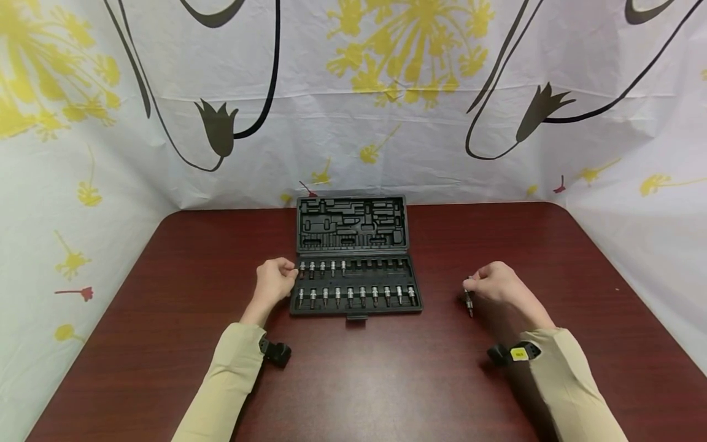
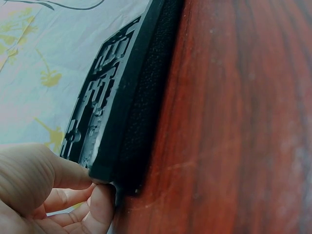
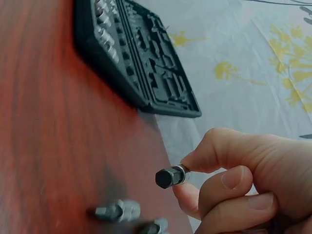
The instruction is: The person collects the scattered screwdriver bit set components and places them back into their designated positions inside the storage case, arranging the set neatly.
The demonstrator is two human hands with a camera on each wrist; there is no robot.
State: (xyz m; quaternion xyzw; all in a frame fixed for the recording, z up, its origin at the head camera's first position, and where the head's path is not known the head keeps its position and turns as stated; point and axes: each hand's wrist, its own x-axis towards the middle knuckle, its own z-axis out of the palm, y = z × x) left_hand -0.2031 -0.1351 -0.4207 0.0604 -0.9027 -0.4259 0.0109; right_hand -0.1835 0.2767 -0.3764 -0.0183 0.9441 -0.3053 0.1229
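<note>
A black bit socket case (image 1: 353,312) lies unfolded on the table, its lid (image 1: 353,250) leaning back. Metal bit sockets fill the front row; in the back row they stand only on the left, with bare slots on the right. My left hand (image 1: 273,282) pinches the case's left edge, thumb on the rim and fingers curled at its side, as the left wrist view shows. To the right of the case, my right hand (image 1: 497,283) pinches a hex bit socket (image 3: 169,177) between thumb and forefinger, its black hex end pointing away from the fingers. Beneath it lie more bit sockets (image 3: 119,210).
The dark red wooden table (image 1: 353,380) carries the case near its back edge. Behind and at both sides hangs a white cloth (image 1: 353,135) with yellow and grey plant prints. Each wrist wears a small black camera (image 1: 276,353).
</note>
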